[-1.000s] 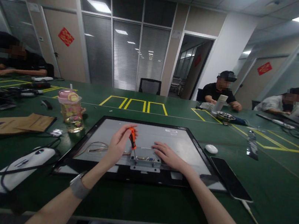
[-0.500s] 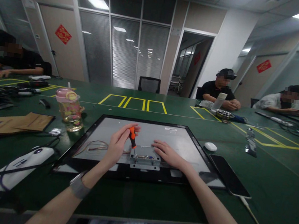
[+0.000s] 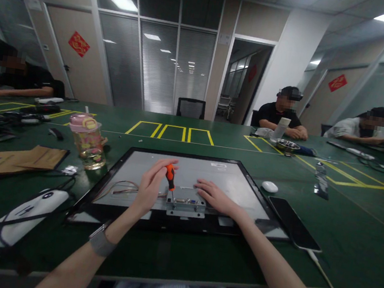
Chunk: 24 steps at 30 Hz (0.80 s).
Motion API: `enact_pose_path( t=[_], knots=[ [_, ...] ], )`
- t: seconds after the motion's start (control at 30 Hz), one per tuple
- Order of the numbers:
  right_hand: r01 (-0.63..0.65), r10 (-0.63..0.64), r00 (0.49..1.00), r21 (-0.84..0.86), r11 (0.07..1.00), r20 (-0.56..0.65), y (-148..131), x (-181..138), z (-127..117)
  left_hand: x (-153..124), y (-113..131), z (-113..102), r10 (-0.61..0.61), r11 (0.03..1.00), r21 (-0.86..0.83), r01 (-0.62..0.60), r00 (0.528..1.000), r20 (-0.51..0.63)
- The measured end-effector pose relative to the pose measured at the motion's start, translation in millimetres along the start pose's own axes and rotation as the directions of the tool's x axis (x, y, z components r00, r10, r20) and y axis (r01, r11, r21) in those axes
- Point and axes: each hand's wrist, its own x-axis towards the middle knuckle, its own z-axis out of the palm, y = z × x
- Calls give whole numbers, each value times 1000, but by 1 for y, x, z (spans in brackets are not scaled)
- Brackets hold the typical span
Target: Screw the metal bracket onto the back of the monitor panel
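Note:
An orange and black screwdriver (image 3: 170,177) leans slightly, its shaft reaching down to the left end of a small metal connector box (image 3: 186,202). My left hand (image 3: 151,183) has its fingers around the top of the handle. The box is fixed near the front edge of a flat display panel (image 3: 228,188), which lies back side up. My right hand (image 3: 218,198) rests with fingers spread on the panel and the box's right rear part. Thin wires (image 3: 117,185) run across the panel into the box's left side, partly behind my left hand.
A phone (image 3: 293,224) on a cable and a white earbud case (image 3: 269,187) lie to the right. On the left are a pink-lidded bottle (image 3: 87,143), a brown paper bag (image 3: 12,160) and a white power strip (image 3: 9,227). Several people sit across the table.
My left fingers shift slightly at the top of the screwdriver handle. The screwdriver, the panel and my right hand stay in place; the view moves a little.

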Motion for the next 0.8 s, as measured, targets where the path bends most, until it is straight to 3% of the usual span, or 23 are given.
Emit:
enact_pose_path(
  t=[0.23,0.5,0.63,0.8],
  knots=[
    [35,-35,999,6,999,-12,3,1,1,-1,-2,1,134,969,217,-117,989,-66],
    [8,-8,1000,-12,1000,8,-2,0,-1,-1,4,1,82,989,131,-74,995,-55],
    [4,-4,1000,-7,1000,-2,-2,-1,-1,-1,1,1,119,979,178,-100,988,-99],
    [15,-15,1000,-25,1000,15,-1,0,-1,-2,3,-2,126,984,134,-118,991,-54]
  ],
)
